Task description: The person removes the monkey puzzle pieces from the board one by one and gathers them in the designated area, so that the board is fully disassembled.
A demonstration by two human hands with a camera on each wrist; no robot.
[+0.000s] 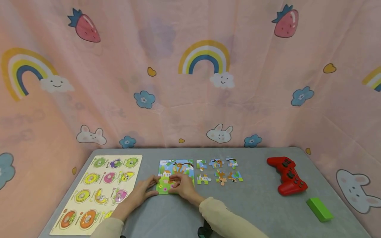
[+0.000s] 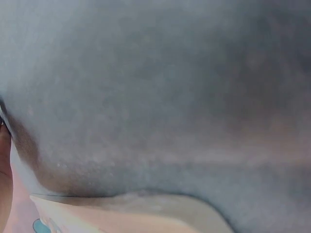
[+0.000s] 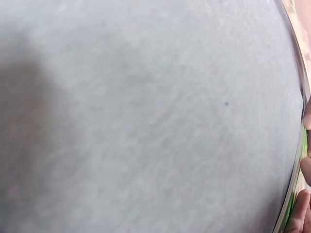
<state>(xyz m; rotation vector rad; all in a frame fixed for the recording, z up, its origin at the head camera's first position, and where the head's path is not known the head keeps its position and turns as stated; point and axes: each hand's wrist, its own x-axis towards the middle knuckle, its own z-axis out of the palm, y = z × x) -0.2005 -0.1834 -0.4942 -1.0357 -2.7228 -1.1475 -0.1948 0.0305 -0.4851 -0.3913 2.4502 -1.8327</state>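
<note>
A small picture puzzle point(image 1: 163, 167) with a house, trees and an animal on a branch lies at the middle of the table. My left hand point(image 1: 143, 190) touches its left side with fingers extended and thumb apart. Over its lower right part is my right hand point(image 1: 185, 187), fingers bent down onto the picture; whether they pinch a piece is hidden. In the right wrist view, fingertips point(image 3: 297, 211) lie along the puzzle's edge. Loose pieces lie to the right, among them a house piece point(image 1: 203, 179), a corner piece point(image 1: 232, 162) and some joined animal pieces point(image 1: 221, 177).
A cream fruit board point(image 1: 111, 165) lies at the left, partly under my left forearm. Toward the right are a red game controller point(image 1: 288, 175) and a green block point(image 1: 319, 209). A dark object point(image 1: 204, 229) sits by my right sleeve. Patterned pink cloth point(image 1: 190, 109) hangs behind the grey table.
</note>
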